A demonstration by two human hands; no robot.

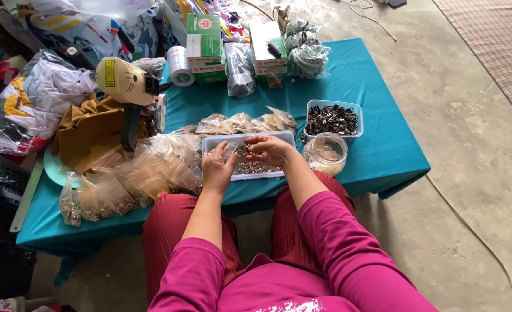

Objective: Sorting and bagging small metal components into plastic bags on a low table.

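Observation:
My left hand [218,166] holds a small clear plastic bag [230,150] at the near left end of a shallow white tray [267,136] filled with small metal pieces [251,168]. Over the middle of that tray, my right hand [268,148] pinches a few of the metal pieces at its fingertips, close to the bag's mouth. The tray lies on a low table covered with a teal cloth [377,144], just beyond my knees in red trousers.
A heap of filled small bags [135,179] lies left of the tray, more bags [244,122] behind it. A tub of dark clips [332,119] and a clear jar [325,153] stand to the right. Green boxes [204,43], a tape roll [180,65] and brown cloth [91,130] sit farther back.

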